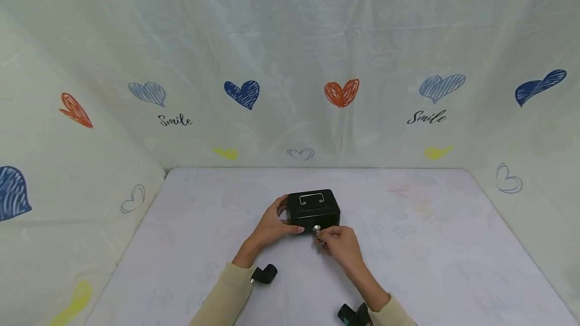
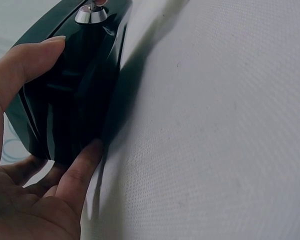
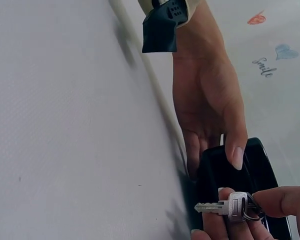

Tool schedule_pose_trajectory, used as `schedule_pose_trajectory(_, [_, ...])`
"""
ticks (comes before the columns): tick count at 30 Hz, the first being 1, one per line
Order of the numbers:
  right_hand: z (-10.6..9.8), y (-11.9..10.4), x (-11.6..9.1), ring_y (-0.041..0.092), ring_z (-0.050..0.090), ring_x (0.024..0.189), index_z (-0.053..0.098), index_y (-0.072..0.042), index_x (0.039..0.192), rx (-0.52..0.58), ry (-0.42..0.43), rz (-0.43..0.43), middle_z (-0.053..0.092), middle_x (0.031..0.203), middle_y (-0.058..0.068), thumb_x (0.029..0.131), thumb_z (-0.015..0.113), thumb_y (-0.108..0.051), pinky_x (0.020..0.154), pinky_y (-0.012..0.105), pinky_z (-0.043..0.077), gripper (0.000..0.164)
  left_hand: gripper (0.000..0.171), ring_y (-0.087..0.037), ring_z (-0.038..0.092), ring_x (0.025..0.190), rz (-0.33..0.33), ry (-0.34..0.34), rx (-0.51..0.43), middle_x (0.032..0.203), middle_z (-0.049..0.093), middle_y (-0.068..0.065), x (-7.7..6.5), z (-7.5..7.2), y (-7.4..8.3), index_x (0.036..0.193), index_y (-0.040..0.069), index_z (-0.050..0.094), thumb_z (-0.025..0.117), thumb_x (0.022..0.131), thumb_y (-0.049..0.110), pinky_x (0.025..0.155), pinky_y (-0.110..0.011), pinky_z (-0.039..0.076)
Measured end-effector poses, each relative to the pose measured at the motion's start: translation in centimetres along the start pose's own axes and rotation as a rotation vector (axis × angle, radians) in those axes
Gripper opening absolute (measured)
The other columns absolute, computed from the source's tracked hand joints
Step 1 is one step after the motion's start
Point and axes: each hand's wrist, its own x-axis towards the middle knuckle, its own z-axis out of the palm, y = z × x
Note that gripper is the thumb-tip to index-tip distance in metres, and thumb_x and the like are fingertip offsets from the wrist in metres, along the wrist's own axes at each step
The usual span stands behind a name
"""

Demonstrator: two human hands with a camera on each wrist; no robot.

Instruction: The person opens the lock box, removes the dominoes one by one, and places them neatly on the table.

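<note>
A small black cash box with a wire handle on its lid stands on the table, its lid down. My left hand grips it at the left side, thumb on the front face and fingers round the end. In the left wrist view, a silver lock sticks out of the front, with part of a key in it. Thumb and fingers of my right hand pinch the keys at this lock. One silver key on a ring lies across the right fingers; the other key's grip is mostly hidden.
The white table spreads out around the box. Behind and beside it hangs a pale sheet printed with hearts and "Smile". A black wrist camera sits at the left sleeve, another camera at the right.
</note>
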Motion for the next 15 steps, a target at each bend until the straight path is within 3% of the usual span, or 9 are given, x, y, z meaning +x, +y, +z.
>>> schedule_pose_trajectory(7, [-0.17, 0.12, 0.11, 0.014, 0.070, 0.071, 0.077, 0.010, 0.102, 0.089, -0.034, 0.098, 0.080, 0.089, 0.015, 0.098, 0.067, -0.008, 0.066, 0.029, 0.066, 0.021, 0.105, -0.035, 0.054, 0.138, 0.011, -0.012, -0.008, 0.155, 0.050, -0.022, 0.01, -0.11, -0.03, 0.161, -0.001, 0.034, 0.093, 0.074, 0.002, 0.105, -0.042, 0.060])
schedule_pose_trajectory(15, [-0.47, 0.69, 0.40, 0.010, 0.070, 0.070, 0.071, 0.015, 0.115, 0.272, -0.158, 0.192, 0.080, 0.092, 0.012, 0.101, 0.063, -0.008, 0.067, 0.025, 0.066, 0.028, 0.107, -0.038, 0.055, 0.137, 0.026, -0.039, -0.019, 0.156, 0.049, -0.025, 0.00, -0.15, -0.01, 0.161, -0.004, 0.032, 0.092, 0.073, -0.002, 0.105, -0.042, 0.060])
